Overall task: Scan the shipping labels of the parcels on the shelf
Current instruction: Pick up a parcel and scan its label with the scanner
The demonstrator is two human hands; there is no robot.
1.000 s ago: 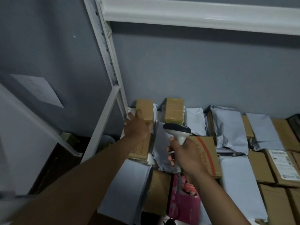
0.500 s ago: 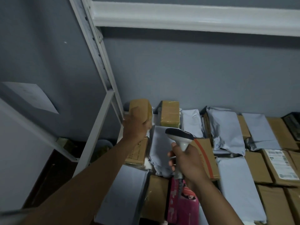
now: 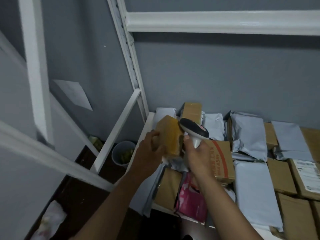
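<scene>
Over white shelf's (image 3: 149, 122) back left corner, gripping box (image 3: 170, 135) in curled left hand (image 3: 149, 153), wrapping right hand (image 3: 199, 156) around scanner (image 3: 194, 131) touching box's right edge.

Red lettering, too blurred to read, runs along a cardboard box (image 3: 218, 160) on the shelf; a white shipping label (image 3: 310, 175) on another carton shows print too small to read. Nothing else carries legible text.

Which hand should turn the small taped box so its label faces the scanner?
The left hand: it already grips the small taped box lifted off the shelf, while the right hand is occupied holding the scanner beside it.
</scene>
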